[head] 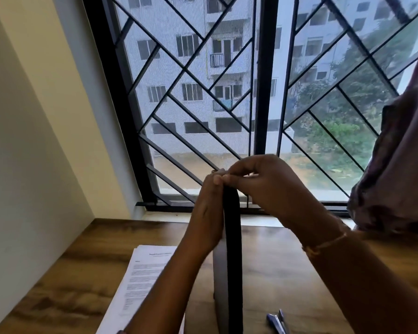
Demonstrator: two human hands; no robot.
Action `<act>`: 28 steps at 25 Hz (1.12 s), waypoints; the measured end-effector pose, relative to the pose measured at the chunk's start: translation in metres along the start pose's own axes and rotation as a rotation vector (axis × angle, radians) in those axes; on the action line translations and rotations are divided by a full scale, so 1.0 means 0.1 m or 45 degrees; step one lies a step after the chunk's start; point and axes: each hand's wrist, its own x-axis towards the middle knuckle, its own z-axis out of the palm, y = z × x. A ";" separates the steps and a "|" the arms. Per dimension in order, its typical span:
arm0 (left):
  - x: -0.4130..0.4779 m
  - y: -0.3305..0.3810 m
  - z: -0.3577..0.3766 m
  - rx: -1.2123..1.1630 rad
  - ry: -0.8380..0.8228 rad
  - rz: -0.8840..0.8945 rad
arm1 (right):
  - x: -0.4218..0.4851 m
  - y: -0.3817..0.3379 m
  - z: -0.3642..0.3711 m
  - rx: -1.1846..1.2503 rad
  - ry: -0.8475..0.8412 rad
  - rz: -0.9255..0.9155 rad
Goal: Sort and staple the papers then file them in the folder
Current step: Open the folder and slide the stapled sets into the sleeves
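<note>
A dark folder (231, 249) stands upright on its edge in the middle of the wooden desk (275, 273), its black spine facing me. My left hand (209, 213) holds the folder's left side near the top. My right hand (263, 184) pinches its top edge from the right, fingers curled over it. A stack of printed white papers (140, 280) lies flat on the desk at the lower left, partly under my left forearm. A blue stapler (276, 323) lies at the bottom edge, right of the folder.
A barred window (227, 92) rises right behind the desk. A purple curtain (401, 165) hangs at the right, over the desk's far right corner. A cream wall (34, 141) bounds the desk on the left.
</note>
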 end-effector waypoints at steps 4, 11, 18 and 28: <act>0.26 -0.13 0.04 0.028 0.034 -0.018 | 0.12 0.04 -0.01 -0.254 0.098 -0.051; 0.51 -0.27 0.10 0.135 0.048 0.094 | 0.15 0.04 -0.16 -0.460 0.126 -0.210; 0.56 -0.40 0.12 0.266 0.039 0.112 | 0.20 0.20 -0.24 -0.250 0.101 -0.218; 0.46 -0.44 0.12 0.241 0.159 0.240 | 0.44 0.27 -0.18 -0.324 0.055 -0.135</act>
